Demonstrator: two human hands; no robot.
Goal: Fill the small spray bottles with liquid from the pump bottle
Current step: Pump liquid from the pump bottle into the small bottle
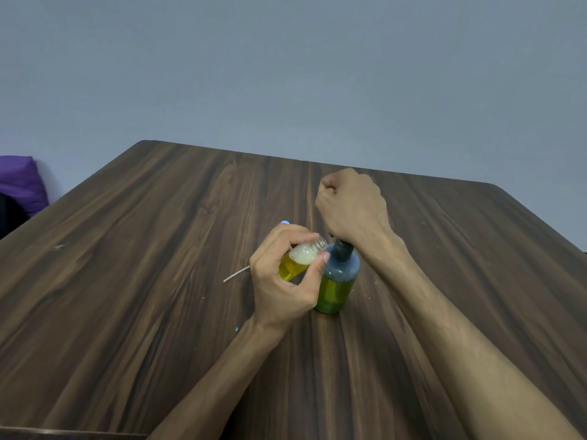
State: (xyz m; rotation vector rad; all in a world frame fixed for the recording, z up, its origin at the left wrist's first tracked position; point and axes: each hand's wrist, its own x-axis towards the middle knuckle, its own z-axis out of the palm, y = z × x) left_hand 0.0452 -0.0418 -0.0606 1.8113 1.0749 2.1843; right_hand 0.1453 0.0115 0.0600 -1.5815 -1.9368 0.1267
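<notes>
The left hand [282, 281] grips a small spray bottle [300, 260], uncapped and tilted, its open neck just beside the pump bottle [338, 281]. The right hand [351, 208], fingers curled, presses down on the pump top. The pump bottle stands on the wooden worktop [143, 281].

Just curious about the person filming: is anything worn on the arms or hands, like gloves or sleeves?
No. Both forearms are bare to the frame's edge, with no sleeves showing. The left hand and right hand carry no gloves, rings, watch or wristbands.
</notes>
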